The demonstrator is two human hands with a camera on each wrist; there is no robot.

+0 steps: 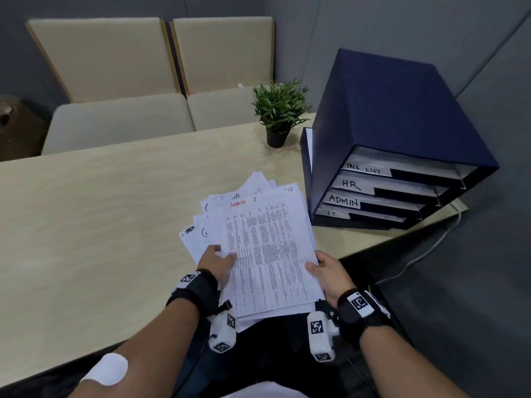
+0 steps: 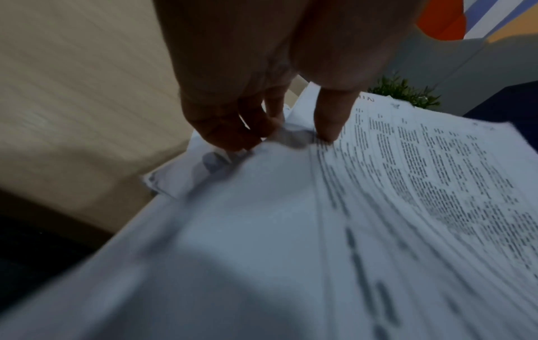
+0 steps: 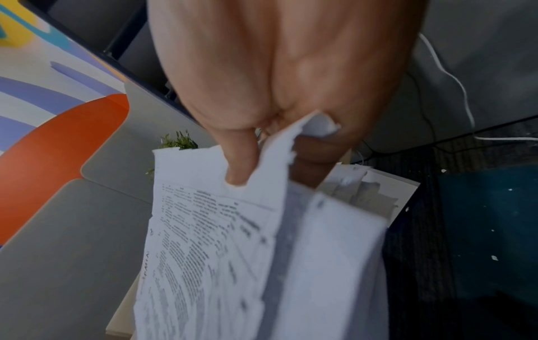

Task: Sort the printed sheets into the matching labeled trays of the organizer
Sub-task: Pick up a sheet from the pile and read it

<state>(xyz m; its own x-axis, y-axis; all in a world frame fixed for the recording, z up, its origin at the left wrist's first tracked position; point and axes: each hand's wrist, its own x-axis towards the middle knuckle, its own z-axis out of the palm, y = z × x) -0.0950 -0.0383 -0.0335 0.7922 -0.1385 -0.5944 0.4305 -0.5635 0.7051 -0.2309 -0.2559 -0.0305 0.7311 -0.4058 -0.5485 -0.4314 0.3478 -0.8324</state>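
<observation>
The stack of sheets point(image 1: 267, 254) hangs over the table's point(image 1: 100, 211) near edge, fanned loosely. The left hand point(image 1: 215, 261) pinches its left side, the right hand point(image 1: 327, 271) its right edge, thumbs on top. The paper looks light, floppy and slippery, so two-sided support suits it. The top sheet point(image 1: 275, 242) reads ADMIN; the organizer point(image 1: 402, 116) stands far right.

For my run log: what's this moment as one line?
left hand: holds sheets | right hand: holds sheets | top sheet: ADMIN | organizer: not reached
</observation>
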